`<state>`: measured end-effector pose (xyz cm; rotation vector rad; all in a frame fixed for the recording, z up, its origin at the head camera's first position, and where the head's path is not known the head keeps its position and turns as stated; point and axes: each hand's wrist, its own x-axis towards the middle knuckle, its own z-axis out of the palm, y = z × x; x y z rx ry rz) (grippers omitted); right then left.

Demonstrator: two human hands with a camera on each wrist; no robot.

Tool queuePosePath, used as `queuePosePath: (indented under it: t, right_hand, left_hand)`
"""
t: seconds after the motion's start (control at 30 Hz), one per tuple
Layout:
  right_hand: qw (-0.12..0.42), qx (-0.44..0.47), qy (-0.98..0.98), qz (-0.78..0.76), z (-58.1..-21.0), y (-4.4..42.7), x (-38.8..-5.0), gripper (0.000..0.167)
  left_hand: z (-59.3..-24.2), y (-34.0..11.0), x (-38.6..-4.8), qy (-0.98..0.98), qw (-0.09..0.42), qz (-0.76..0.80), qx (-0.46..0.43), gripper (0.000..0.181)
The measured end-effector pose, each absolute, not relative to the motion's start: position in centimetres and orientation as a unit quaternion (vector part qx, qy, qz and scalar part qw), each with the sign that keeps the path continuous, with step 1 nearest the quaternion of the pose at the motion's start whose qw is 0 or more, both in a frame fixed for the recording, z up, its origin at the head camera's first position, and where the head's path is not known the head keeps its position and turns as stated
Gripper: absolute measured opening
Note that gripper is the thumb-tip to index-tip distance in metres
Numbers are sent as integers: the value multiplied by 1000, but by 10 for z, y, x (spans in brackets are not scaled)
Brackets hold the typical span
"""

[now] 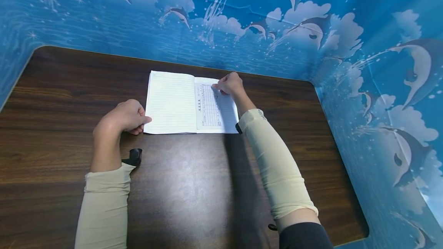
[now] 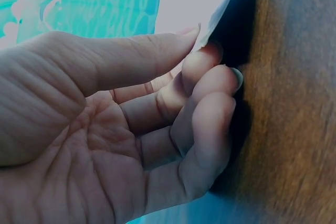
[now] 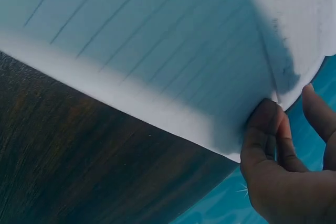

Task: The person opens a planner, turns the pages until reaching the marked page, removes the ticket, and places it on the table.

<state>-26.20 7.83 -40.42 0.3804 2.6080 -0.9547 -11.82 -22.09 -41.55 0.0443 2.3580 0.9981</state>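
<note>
An open notebook [image 1: 169, 103] lies on the table, its left page ruled with lines. On its right side is a paper form [image 1: 209, 107] printed with a grid; in the right wrist view a ruled page [image 3: 157, 51] shows beside the form [image 3: 299, 14]. My left hand [image 1: 126, 116] pinches the notebook's lower left edge, thumb on top and curled fingers underneath. The left wrist view shows this paper edge slightly raised above the wood. At the form's upper right, the fingertips of my right hand [image 1: 230, 83] touch the paper; its thumb stands apart from them.
A dark wooden table [image 1: 65, 126] with rounded corners spreads under both arms. Along its back and right edges hangs a blue dolphin-print curtain [image 1: 373, 87]. A black strap piece [image 1: 135, 156] sits at the left wrist.
</note>
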Motion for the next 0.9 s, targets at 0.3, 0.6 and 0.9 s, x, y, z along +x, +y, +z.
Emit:
queuePosePath:
  t: [0.3,0.6,0.9]
  right_hand:
    - [129,82,949,-276,-415,72,-257,38]
    - [134,83,953,-258,-416,71,-255,31]
    - [107,46,958,-263,-418,78,-256,22]
  left_hand:
    - [-415,-221,-118,881,289,374,11,32]
    - [-415,-220,-119,882,288,374,13,34]
    - [-414,-220,-118,882,286,375,11,32]
